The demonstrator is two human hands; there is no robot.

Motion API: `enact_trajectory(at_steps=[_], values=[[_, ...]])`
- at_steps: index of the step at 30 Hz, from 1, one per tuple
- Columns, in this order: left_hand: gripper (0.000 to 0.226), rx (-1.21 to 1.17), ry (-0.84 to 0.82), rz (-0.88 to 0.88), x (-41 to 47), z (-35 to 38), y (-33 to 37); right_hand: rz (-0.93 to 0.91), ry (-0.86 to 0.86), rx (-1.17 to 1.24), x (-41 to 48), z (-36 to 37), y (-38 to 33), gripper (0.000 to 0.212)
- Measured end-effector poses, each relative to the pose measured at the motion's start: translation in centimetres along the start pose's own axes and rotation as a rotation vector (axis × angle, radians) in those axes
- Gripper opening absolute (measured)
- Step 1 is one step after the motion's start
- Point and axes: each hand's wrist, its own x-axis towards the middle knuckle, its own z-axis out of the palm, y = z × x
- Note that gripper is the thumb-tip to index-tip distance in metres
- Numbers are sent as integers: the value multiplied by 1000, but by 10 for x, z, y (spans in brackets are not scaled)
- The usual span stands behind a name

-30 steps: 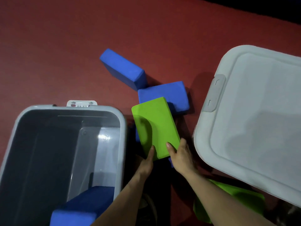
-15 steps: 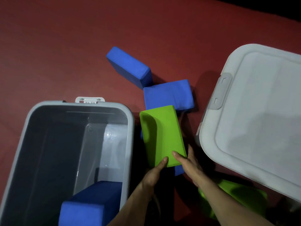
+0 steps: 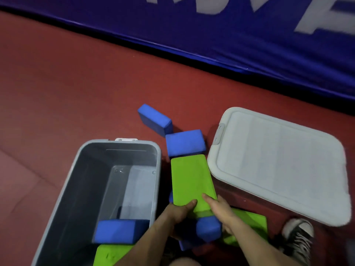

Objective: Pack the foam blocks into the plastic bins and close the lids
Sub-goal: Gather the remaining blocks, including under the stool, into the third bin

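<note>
Red matted floor (image 3: pixel 76 83), blue padded banner (image 3: pixel 249 35) along twelve o'clock; open grey bin (image 3: pixel 157 169) at eight o'clock holding one blue block (image 3: pixel 117 230) and one green, second bin at three o'clock with its lid (image 3: pixel 278 160) on. Left hand (image 3: pixel 177 213) and right hand (image 3: pixel 219 210), together, clamp the green foam block (image 3: pixel 190 177) at centre, a blue one apparently pinched beneath. Step judged: loading; next calls for swinging toward nine o'clock over the rim.
</note>
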Motion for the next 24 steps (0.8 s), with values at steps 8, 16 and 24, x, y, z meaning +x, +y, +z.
enact_trajectory(at_steps=[8, 16, 24], values=[[104, 125, 14, 108, -149, -24, 60, -194, -43, 34, -131, -19, -78, 49], [51, 26, 104, 472, -258, -33, 97, -450, 150, -1, -209, -25, -144, 60], [66, 82, 221, 525, -263, -33, 90, -440, 174, 65, -216, -23, -143, 58]])
